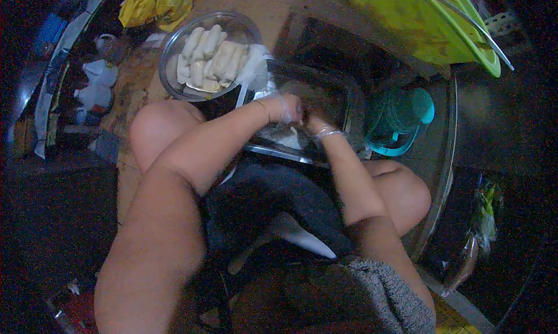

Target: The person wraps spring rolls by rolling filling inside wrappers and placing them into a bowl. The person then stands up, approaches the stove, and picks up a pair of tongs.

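Observation:
My left hand, in a clear plastic glove, is over a rectangular metal tray between my knees. Close beside it is my right hand, gloved too. The fingers of both hands are curled in and nearly meet; motion and dim light hide what is between them. Something whitish and flat lies in the tray under the hands. Left of the tray stands a round metal bowl holding several pale wrapped rolls. A crumpled white plastic piece hangs between bowl and tray.
At the right stands a teal plastic pitcher. A big lime-green tub leans at the upper right. A yellow bag lies beyond the bowl. Wrapped green vegetables are at the far right, and whitish containers at the left.

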Action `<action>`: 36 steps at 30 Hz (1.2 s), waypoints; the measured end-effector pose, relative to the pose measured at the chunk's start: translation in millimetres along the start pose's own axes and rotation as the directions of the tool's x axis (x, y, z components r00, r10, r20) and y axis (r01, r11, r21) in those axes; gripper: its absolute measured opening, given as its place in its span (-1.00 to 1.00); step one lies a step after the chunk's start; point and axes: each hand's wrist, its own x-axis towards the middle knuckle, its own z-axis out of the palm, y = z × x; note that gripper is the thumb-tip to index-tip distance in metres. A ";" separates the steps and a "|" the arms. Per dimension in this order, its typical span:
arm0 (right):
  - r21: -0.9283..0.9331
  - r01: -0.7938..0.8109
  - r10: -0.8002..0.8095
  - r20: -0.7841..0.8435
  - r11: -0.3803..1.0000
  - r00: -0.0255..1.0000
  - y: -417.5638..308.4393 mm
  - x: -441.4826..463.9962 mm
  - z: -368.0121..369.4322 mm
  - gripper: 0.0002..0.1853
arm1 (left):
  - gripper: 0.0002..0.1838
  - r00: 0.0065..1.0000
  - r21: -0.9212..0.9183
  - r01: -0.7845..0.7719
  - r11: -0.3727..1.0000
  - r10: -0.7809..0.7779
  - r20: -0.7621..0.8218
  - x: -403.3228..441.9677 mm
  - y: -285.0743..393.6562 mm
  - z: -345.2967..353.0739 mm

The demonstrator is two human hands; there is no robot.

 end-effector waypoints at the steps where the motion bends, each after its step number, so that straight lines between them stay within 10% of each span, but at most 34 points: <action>1: 0.055 -0.099 0.097 0.039 0.994 0.995 -1.8 0.8 -1.1 -0.35 | -0.54 0.999 -0.013 0.037 0.999 -0.037 0.040 -1.6 3.8 -3.6; 3: 0.151 -0.297 0.279 0.132 0.943 0.951 -7.3 3.1 -5.7 -0.36 | -0.57 0.993 -0.034 0.042 0.999 -0.039 0.108 -14.4 22.8 -23.2; 7: 0.142 -0.186 0.180 0.053 0.972 0.982 0.6 5.1 4.5 -0.29 | -0.61 0.982 -0.080 0.153 0.985 -0.142 0.126 -29.6 47.4 -53.6; 15: 0.088 -0.151 0.143 0.089 0.985 0.986 -18.4 -4.3 -14.0 -0.12 | -0.74 0.926 0.171 0.321 0.932 -0.272 -0.261 -27.5 41.0 -70.1; 19: 0.203 -0.375 0.276 0.392 0.905 0.878 -54.1 -0.7 -69.5 -0.11 | -0.78 0.934 0.310 0.320 0.895 -0.245 -0.260 -24.4 26.8 -62.8; 24: 0.047 -0.064 0.067 -0.056 0.997 0.996 16.6 6.0 31.8 -0.17 | -0.76 0.970 0.299 0.240 0.923 -0.222 -0.094 -40.3 71.3 -81.2; 31: 0.280 -0.297 0.204 0.315 0.913 0.927 -26.5 6.2 -28.4 -0.20 | -0.75 0.991 0.431 0.134 0.892 -0.123 -0.055 -34.9 66.7 -62.1; 36: 0.239 -0.250 0.211 0.180 0.938 0.961 -44.8 -1.0 -45.2 -0.21 | -0.80 0.954 0.362 0.271 0.892 -0.200 -0.223 -38.5 71.6 -80.7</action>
